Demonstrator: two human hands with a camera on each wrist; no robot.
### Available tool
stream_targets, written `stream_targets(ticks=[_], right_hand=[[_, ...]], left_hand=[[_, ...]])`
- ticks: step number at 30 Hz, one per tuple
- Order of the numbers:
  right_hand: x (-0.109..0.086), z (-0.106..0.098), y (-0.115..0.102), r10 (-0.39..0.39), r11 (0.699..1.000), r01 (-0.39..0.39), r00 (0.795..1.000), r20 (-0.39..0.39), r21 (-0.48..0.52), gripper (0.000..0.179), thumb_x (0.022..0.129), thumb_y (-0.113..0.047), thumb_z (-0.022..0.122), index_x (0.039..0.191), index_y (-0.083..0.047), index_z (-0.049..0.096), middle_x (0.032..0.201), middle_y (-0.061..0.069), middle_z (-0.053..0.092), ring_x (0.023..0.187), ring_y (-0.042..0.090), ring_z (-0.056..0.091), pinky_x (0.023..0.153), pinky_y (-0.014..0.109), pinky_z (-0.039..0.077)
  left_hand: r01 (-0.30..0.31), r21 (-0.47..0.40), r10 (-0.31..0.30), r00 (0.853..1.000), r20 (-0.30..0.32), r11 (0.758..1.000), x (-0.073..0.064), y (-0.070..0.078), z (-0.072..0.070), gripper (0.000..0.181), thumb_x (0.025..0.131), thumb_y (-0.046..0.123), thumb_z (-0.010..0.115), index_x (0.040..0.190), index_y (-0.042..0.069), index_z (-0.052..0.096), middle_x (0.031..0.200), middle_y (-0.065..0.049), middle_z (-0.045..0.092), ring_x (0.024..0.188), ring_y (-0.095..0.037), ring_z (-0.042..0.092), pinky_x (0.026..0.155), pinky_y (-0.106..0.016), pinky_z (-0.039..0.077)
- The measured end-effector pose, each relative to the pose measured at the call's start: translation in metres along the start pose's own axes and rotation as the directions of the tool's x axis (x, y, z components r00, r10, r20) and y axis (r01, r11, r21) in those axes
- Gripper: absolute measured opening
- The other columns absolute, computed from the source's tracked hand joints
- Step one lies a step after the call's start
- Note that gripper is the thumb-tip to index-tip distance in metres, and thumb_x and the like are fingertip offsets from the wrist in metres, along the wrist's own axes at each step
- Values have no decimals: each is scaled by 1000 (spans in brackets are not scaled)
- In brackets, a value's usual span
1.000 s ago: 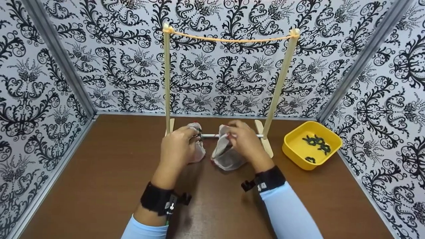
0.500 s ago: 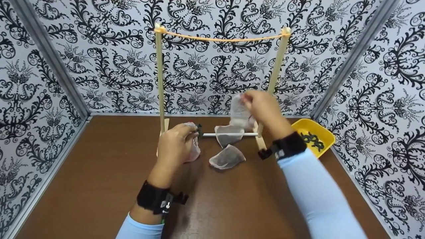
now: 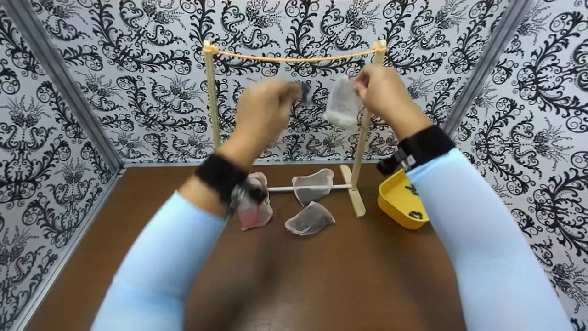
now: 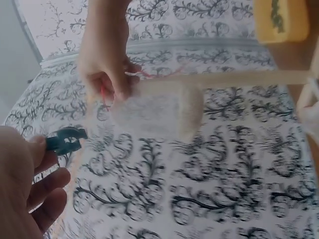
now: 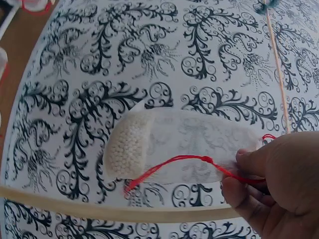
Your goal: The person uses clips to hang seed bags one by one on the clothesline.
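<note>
Head view: against half a second ago, both hands have risen. The right hand [image 3: 383, 89] has lifted a white, see-through mesh bag with a red drawstring [image 3: 342, 108] from above the white rod [image 3: 340, 187] to just below the orange string [image 3: 294, 59], beside the right pale wooden post [image 3: 364, 138]. The left hand [image 3: 266, 108] has left the table and is blurred, uncovering more of a whitish mesh bundle with red trim [image 3: 256, 214] at the left.

I see white beads [image 5: 130, 144] gathered in the lifted bag's bottom. At right, the square yellow plastic tub [image 3: 399, 202] holds dark green clips [image 3: 415, 214]; the right sleeve [image 3: 482, 230] hides part of it from me. Two flat whitish pouches [image 3: 310, 219] lie near the middle, one at the rod, one nearer.

My left wrist view shows the left thumb and forefinger pinching a dark green plastic clip [image 4: 67, 142], other fingers bent. The right thumb and fingers are clamped on the bag's top edge, the bag hanging down.
</note>
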State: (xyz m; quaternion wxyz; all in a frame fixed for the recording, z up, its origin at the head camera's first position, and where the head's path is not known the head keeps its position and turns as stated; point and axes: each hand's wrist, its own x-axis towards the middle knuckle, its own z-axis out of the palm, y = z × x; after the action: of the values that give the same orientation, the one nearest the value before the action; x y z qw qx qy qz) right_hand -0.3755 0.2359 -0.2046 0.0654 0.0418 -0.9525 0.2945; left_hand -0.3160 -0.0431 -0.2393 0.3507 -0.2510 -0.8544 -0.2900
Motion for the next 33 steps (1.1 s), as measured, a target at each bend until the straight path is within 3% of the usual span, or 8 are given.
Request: stream_targets(ticks=[5, 11, 17, 20, 24, 28, 31, 33], right_hand=[[4, -19, -13, -41, 997, 34, 993, -108, -66, 28, 116, -23, 64, 136, -4, 69, 130, 12, 72, 105, 21, 71, 87, 26, 67], [6, -23, -22, -36, 999, 37, 984, -176, 1, 19, 115, -25, 66, 125, -9, 69, 124, 7, 71, 103, 17, 70, 85, 24, 66], [7, -21, -24, -16, 999, 22, 988, -152, 36, 21, 115, -21, 66, 132, -8, 70, 132, 8, 71, 110, 18, 70, 89, 22, 65], [7, -15, -22, -31, 998, 38, 987, -157, 42, 20, 115, -19, 66, 130, -7, 71, 132, 8, 70, 108, 19, 69, 88, 23, 65], [6, -8, -18, -39, 995, 50, 990, -137, 84, 18, 115, -18, 66, 128, -6, 72, 130, 7, 70, 101, 16, 69, 84, 25, 65], [6, -6, -17, -56, 992, 71, 989, -134, 109, 18, 115, -17, 67, 128, -7, 73, 128, 8, 73, 99, 15, 70, 84, 25, 65], [6, -7, -18, -80, 991, 96, 984, -158, 95, 18, 114, -16, 68, 128, -7, 74, 127, 9, 75, 102, 16, 71, 87, 24, 65], [7, -8, -18, -90, 991, 105, 981, -170, 83, 19, 114, -16, 68, 129, -7, 74, 128, 9, 76, 105, 17, 71, 90, 23, 65]], left_hand=[[170, -2, -170, 984, 49, 985, 65, 25, 0, 22, 114, 26, 69, 127, 16, 84, 129, 0, 85, 114, -14, 80, 101, -21, 62], [315, -30, -313, 948, 61, 949, 102, 33, 19, 21, 114, 27, 69, 128, 20, 83, 134, 3, 84, 118, -14, 77, 101, -23, 61], [406, -149, -401, 914, 65, 902, 113, 32, 36, 21, 113, 26, 70, 129, 21, 83, 134, 1, 82, 114, -14, 75, 92, -23, 61], [471, -240, -455, 882, 120, 849, 112, 31, 43, 19, 113, 22, 70, 128, 20, 83, 130, 0, 81, 106, -13, 73, 86, -25, 62], [509, -293, -475, 861, 183, 810, 105, 28, 56, 20, 113, 19, 69, 128, 17, 83, 128, -2, 82, 88, -12, 75, 77, -26, 65], [494, -277, -454, 869, 198, 824, 102, 28, 64, 22, 114, 20, 68, 130, 17, 82, 132, -2, 83, 86, -15, 77, 79, -28, 65], [453, -201, -419, 888, 190, 868, 104, 30, 65, 23, 114, 23, 68, 132, 21, 82, 133, 0, 82, 104, -15, 77, 92, -29, 64], [442, -154, -409, 889, 205, 883, 106, 32, 64, 24, 114, 26, 69, 135, 22, 80, 136, 1, 81, 117, -16, 75, 101, -30, 61]])
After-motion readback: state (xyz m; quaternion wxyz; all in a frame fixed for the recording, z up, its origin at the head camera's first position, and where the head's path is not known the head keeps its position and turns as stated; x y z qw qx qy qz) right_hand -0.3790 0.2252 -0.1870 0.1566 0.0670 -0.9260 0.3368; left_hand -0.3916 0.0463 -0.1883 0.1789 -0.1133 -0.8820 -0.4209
